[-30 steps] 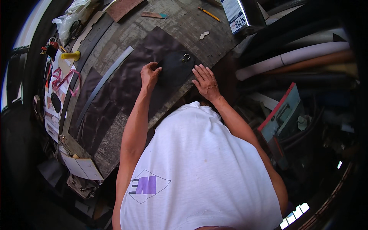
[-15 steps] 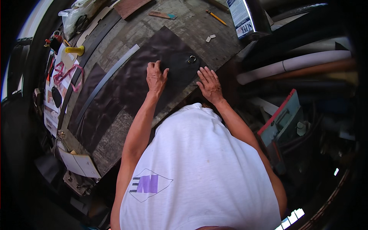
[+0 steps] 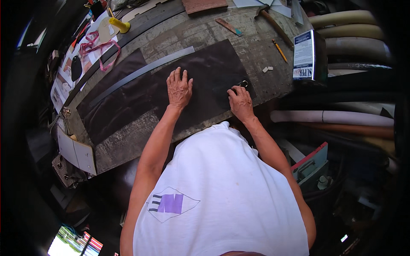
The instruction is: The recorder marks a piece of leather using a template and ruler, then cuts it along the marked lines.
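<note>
A large sheet of dark brown leather [image 3: 145, 91] lies on the worn workbench. My left hand [image 3: 179, 88] rests on it palm down, fingers a little apart, holding nothing. Nearer the right end is my right hand [image 3: 241, 103], its fingers bent and their tips touching the dark surface. Just beyond those fingertips sits a small shiny metal ring [image 3: 243, 83] on something black; its kind is too small to make out. A long grey strip [image 3: 145, 73] lies across the leather to the left.
On the bench [image 3: 265, 87] are a pencil [image 3: 279, 50], a hammer [image 3: 275, 26], a flat wooden tool [image 3: 229, 26], small white pieces [image 3: 267, 69] and a metal can [image 3: 305, 57]. A yellow spool-like object [image 3: 119, 24] and pink ribbon [image 3: 92, 49] lie left. Rolls of material [image 3: 333, 117] fill the right.
My right hand has moved from the bench edge onto the leather beside the ring, and its fingers have bent. My left hand stays flat on the leather. The view has shifted.
</note>
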`<state>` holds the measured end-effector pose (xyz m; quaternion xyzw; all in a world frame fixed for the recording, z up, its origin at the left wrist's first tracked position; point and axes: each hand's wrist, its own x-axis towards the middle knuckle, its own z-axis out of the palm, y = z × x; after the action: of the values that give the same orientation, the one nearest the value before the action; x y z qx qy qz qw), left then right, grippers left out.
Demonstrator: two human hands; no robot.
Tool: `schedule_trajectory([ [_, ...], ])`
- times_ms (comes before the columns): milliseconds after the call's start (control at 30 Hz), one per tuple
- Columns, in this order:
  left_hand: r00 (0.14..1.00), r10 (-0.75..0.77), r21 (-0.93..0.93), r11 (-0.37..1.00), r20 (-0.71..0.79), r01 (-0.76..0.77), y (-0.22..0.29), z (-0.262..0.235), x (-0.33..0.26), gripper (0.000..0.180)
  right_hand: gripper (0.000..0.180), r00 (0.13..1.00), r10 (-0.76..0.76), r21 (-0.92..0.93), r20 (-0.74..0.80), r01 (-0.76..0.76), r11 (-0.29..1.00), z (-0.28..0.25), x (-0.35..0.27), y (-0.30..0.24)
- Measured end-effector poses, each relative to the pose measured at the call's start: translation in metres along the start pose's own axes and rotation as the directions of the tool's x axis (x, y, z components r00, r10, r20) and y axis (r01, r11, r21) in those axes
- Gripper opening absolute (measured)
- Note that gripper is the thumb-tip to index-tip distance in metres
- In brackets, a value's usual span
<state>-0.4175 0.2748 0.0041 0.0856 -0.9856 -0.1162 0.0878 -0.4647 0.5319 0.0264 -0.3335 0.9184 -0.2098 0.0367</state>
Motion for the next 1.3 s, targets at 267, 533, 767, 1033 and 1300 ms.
schedule_trajectory([
  [267,0.867,-0.461,-0.085,0.887,-0.192,0.453,-0.182,-0.044,0.002,0.037,0.047,0.974,0.146,-0.028,0.173,-0.143,0.989,-0.011,0.009,-0.018],
  [533,0.580,-0.787,-0.212,0.615,-0.209,0.759,-0.409,-0.099,0.034,0.038,0.056,0.924,0.284,-0.135,0.258,-0.256,0.957,-0.009,0.023,-0.039],
  [767,0.554,-0.816,-0.061,0.569,-0.168,0.820,-0.578,-0.122,0.058,0.049,0.052,0.901,0.361,-0.121,0.240,-0.342,0.932,-0.007,0.027,-0.052],
  [1033,0.500,-0.863,0.251,0.500,0.068,0.829,-0.698,-0.090,0.091,0.102,0.052,0.887,0.418,-0.187,0.194,-0.385,0.904,-0.009,0.012,-0.062],
  [1300,0.820,-0.517,0.422,0.704,-0.248,0.571,-0.769,-0.122,0.048,0.054,0.054,0.893,0.406,-0.126,0.192,-0.388,0.913,0.000,0.037,-0.061],
])
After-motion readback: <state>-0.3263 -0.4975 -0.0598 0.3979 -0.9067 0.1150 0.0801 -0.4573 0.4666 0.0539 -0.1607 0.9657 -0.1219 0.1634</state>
